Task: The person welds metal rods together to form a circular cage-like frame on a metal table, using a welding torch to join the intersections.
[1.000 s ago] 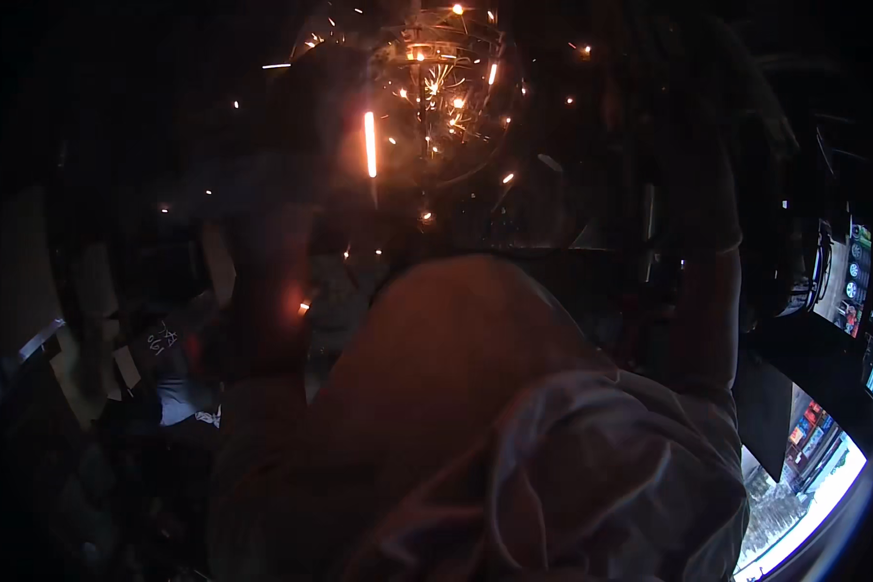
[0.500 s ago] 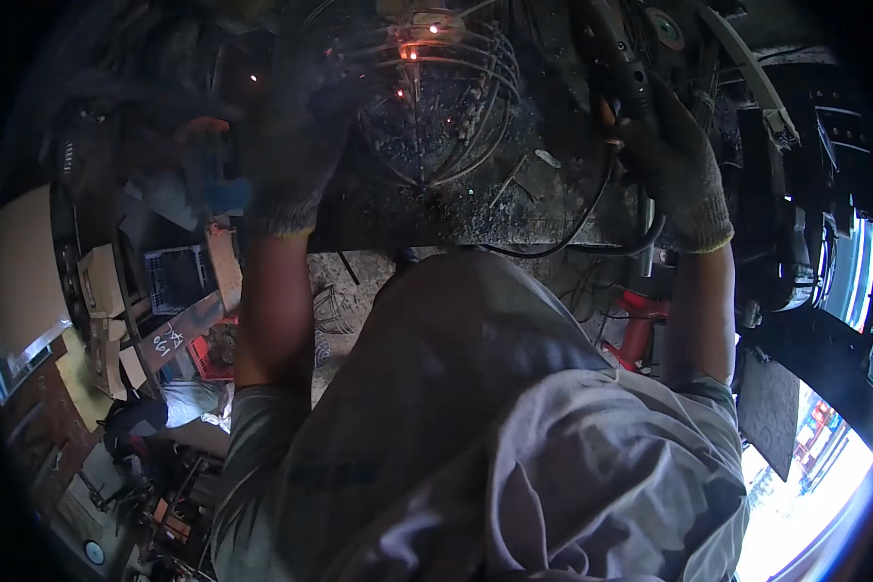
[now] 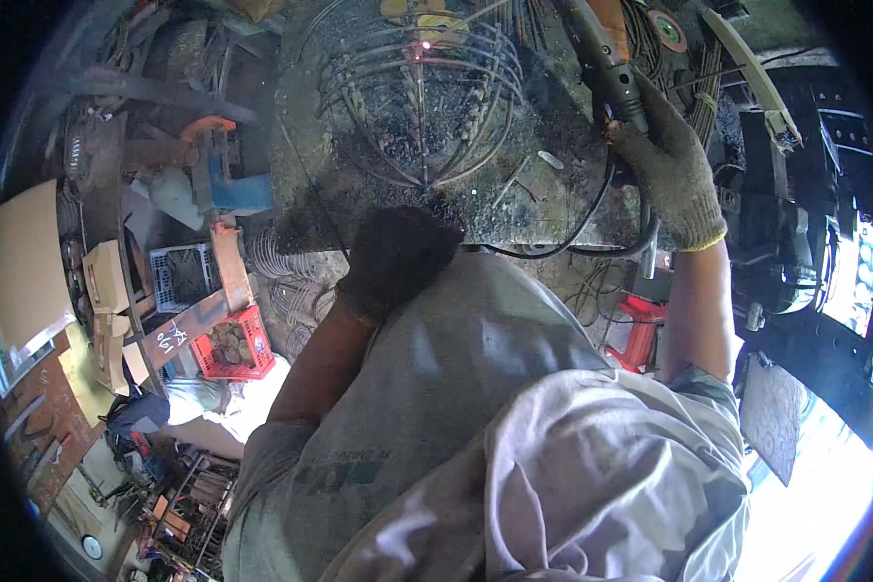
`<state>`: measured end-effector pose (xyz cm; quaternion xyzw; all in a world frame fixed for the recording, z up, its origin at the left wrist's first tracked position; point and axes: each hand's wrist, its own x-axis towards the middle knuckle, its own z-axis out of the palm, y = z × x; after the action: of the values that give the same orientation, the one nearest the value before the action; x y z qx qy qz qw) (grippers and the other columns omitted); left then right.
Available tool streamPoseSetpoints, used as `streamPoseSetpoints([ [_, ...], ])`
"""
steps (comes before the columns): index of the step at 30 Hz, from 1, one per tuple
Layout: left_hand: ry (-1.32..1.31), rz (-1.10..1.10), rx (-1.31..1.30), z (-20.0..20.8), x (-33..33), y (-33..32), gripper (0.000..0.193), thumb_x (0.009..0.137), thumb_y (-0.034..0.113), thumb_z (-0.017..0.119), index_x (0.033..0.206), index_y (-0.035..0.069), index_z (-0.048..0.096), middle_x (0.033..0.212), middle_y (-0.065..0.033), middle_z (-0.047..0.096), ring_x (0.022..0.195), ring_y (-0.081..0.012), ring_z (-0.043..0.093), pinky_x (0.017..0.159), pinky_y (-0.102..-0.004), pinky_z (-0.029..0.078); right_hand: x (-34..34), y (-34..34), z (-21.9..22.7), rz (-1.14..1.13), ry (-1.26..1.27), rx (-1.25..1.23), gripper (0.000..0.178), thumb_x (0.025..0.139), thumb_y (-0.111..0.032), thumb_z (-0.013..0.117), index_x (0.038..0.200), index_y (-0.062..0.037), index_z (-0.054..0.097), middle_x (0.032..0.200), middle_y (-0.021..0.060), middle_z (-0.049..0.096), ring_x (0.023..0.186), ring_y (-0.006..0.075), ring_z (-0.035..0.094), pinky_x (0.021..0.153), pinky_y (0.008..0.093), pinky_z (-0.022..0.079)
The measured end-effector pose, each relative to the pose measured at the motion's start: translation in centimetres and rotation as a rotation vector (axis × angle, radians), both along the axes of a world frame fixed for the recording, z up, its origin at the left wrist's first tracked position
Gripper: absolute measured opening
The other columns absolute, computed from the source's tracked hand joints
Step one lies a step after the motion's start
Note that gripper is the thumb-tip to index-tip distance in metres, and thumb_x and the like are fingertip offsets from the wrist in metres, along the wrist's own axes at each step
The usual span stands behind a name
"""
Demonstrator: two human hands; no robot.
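A domed wire frame (image 3: 421, 145) of bent metal rods lies on the dark, grimy workbench (image 3: 543, 218). On its upper part a small spot (image 3: 427, 46) glows. My right hand (image 3: 674, 165), in a grey knitted glove, is wrapped round a black welding holder (image 3: 611, 78) to the right of the frame. The holder's upper end runs out of view. Below the frame, at the bench's front edge by my apron, my left hand (image 3: 398, 257) is closed in a dark glove. Its fingertips are hidden, so I cannot tell what is in them.
A black cable (image 3: 597, 209) loops over the bench's front edge. Loose metal bits (image 3: 514, 179) lie right of the frame. Bundled rods (image 3: 705, 112) and a grinding disc (image 3: 666, 31) are at the far right. Lower left stand a red crate (image 3: 238, 349) and a white crate (image 3: 182, 276).
My left hand has come down from beside the wire frame to the bench's front edge. The right hand stays on the welding holder. The glow and sparks have dwindled, and the picture is brighter.
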<state>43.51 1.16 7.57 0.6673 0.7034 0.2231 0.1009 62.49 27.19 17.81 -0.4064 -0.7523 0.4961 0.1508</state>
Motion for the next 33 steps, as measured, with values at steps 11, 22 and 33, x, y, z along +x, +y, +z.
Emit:
streamPoseSetpoints([
  [11,0.034,-0.012,-0.129,-0.5,0.0,0.6,0.026,0.092,0.035,0.064,0.078,0.015,0.074,0.072,-0.0130,0.067,0.066,-0.0361,0.067,0.061,-0.0495,0.050,-0.5,-0.2,0.1,0.045,-0.017,0.005,0.071,0.092,-0.021,0.071,0.153,-0.0019,0.040,0.117,0.0091,0.068,0.091,0.0096,0.064,0.077,0.0256,0.054],
  [22,-0.029,-0.001,-0.074,-1.6,-0.1,0.7,0.034,0.092,0.036,0.061,0.075,0.008,0.066,0.069,-0.0149,0.063,0.067,-0.0370,0.065,0.062,-0.0511,0.049,-0.4,0.2,-0.7,0.078,-0.018,0.049,0.069,0.093,-0.019,0.070,0.153,-0.0021,0.041,0.124,0.0115,0.066,0.102,0.0127,0.063,0.091,0.0282,0.051],
  [33,0.040,0.015,-0.215,-0.1,0.2,1.0,0.033,0.092,0.038,0.062,0.081,0.008,0.069,0.080,-0.0139,0.068,0.074,-0.0335,0.068,0.069,-0.0478,0.053,-1.7,-1.1,0.4,0.063,-0.040,0.153,0.061,0.094,-0.019,0.068,0.150,-0.0049,0.046,0.136,0.0167,0.061,0.113,0.0240,0.064,0.095,0.0372,0.052],
])
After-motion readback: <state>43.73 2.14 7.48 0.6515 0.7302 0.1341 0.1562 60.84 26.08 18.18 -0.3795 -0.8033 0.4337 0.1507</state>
